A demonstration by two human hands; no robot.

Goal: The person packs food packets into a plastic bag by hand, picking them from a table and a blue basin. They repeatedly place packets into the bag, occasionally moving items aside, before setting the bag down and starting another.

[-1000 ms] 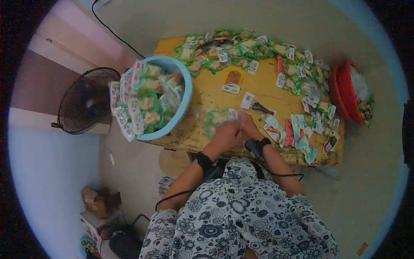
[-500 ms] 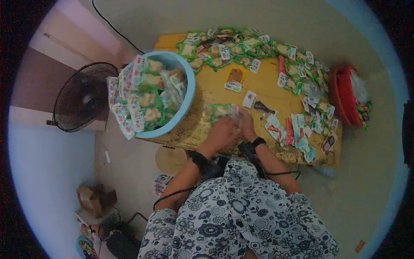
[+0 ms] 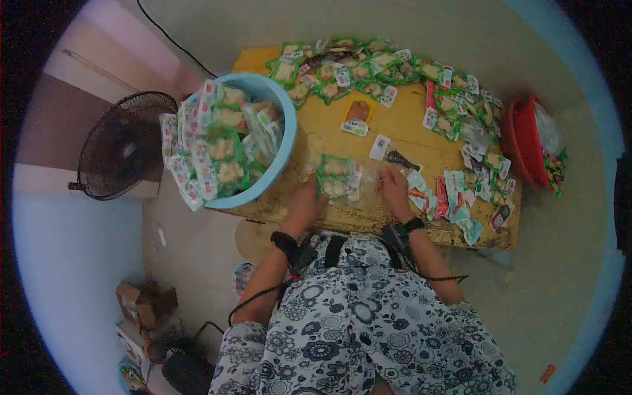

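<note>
A clear plastic bag (image 3: 369, 178) lies flat on the yellow table between my hands. Inside it are two green-edged food packets (image 3: 334, 167) with pale pieces in them and white printed labels at the right. At the bag's left edge is my left hand (image 3: 304, 207), its fingers smeared by motion. My right hand (image 3: 395, 192) has its fingers curled at the bag's right end. Just beyond that hand lie a dark drumstick-shaped packet (image 3: 400, 159) with a white label (image 3: 380, 147) and a blue-white packet (image 3: 420, 196).
A blue tub (image 3: 289, 141) heaped with bagged packets (image 3: 224, 151) stands at the left. Green packets (image 3: 385, 62) line the table's (image 3: 401, 125) back and right. An orange-brown packet (image 3: 358, 113) lies mid-table. Red basins (image 3: 523, 141) stand right, a black fan (image 3: 125, 145) left.
My hands have moved apart, the left one leftward and toward me, the right one slightly right. The bag with the two packets now lies uncovered between them.
</note>
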